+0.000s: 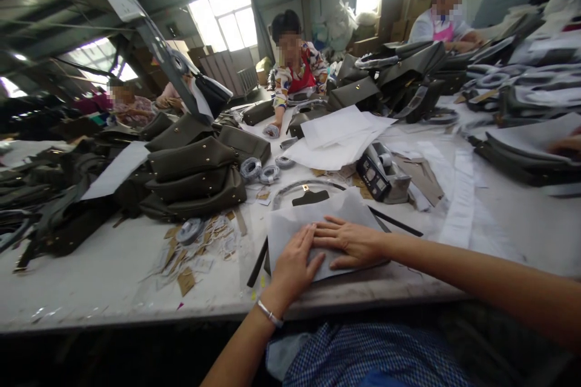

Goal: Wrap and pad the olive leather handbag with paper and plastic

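Note:
A sheet of white paper (285, 224) covers most of a dark olive handbag (310, 195) lying at the table's front edge. Both my hands rest flat on that sheet. My left hand (297, 254), a silver bangle at its wrist, has its fingers stretched out and the thumb apart. Across from it, my right hand (349, 242) lies with fingers spread, their tips meeting the left fingertips. Past the paper's top edge show the bag's wrapped handle and a flap with a gold fitting. Dark straps (258, 263) stick out on both sides.
Stacked olive bags (195, 175) stand at the left, near scattered tags (186, 281) and wrapped strap rolls (251, 169). Beyond my hands lie loose paper sheets (338, 136) and an open box (384, 175). A co-worker (295, 66) reaches over the table opposite; another hand (567, 144) is at the right.

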The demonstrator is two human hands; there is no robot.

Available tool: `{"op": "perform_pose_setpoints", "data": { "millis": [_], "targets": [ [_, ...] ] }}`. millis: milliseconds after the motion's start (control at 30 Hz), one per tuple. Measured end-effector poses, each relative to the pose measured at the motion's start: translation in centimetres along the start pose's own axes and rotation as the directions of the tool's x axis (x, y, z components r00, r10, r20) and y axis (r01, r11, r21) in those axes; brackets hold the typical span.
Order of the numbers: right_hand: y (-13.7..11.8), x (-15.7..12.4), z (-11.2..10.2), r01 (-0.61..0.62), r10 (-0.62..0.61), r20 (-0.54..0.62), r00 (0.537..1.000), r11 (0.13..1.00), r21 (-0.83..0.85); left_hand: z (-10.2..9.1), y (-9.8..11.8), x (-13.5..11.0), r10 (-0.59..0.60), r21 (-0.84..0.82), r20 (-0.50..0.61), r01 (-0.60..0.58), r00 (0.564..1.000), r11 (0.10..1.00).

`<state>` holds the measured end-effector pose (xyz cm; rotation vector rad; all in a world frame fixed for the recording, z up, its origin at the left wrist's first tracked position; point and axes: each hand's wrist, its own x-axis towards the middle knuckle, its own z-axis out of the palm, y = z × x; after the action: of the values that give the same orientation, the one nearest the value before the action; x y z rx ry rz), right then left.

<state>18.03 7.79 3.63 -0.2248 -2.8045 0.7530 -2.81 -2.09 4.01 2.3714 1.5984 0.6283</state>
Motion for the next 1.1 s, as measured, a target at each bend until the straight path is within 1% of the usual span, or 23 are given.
{"op": "perform_pose_setpoints", "data": {
  "millis": [33,100,167,200,300,400,667,833,1000,1100],
  "targets": [
    [0.1,-0.2,0.0,-0.024,0.025,-0.032,0.999,1.000,0.020,0.7,-0.7,-0.1,-0.009,0.011,-0.006,0.010,1.000,1.000],
    [0.2,-0.6,0.1,-0.085,0.093,-0.132,0.987,0.994,0.061,1.5,-1.4,-0.6,-0.024,0.020,-0.021,0.024,0.999,0.999],
    [0.3,-1.0,0.1,-0.120,0.132,-0.213,0.968,0.990,0.068,1.5,-1.2,-1.0,-0.030,0.028,-0.024,0.030,0.999,0.999],
    [0.4,-1.1,0.1,-0.120,0.128,-0.230,0.965,0.991,0.051,1.4,-1.0,-1.0,-0.030,0.031,-0.016,0.030,0.999,0.999],
    [0.4,-1.3,0.1,-0.077,0.069,-0.202,0.977,0.996,-0.034,1.0,-0.6,-0.8,-0.034,0.039,0.004,0.034,0.999,0.999],
    [0.3,-1.3,0.1,-0.069,0.053,-0.184,0.981,0.994,-0.084,1.0,-0.7,-0.6,-0.037,0.040,0.002,0.037,0.999,0.999],
    [0.3,-1.3,0.0,-0.058,0.042,-0.156,0.987,0.994,-0.096,1.2,-0.8,-0.8,-0.046,0.005,0.010,0.046,0.999,0.999],
    [0.9,-1.5,0.4,-0.016,-0.002,-0.184,0.983,0.995,-0.095,1.2,-0.9,-0.7,-0.048,-0.025,0.004,0.048,0.999,0.999],
    [1.4,-1.8,0.9,0.046,-0.063,-0.254,0.965,0.996,-0.075,1.3,-0.9,-0.7,-0.055,-0.036,0.008,0.055,0.998,0.998],
    [1.5,-1.9,0.9,0.086,-0.096,-0.266,0.959,0.995,-0.047,1.3,-0.9,-0.7,-0.062,-0.042,0.011,0.062,0.998,0.997]
  ]
}}
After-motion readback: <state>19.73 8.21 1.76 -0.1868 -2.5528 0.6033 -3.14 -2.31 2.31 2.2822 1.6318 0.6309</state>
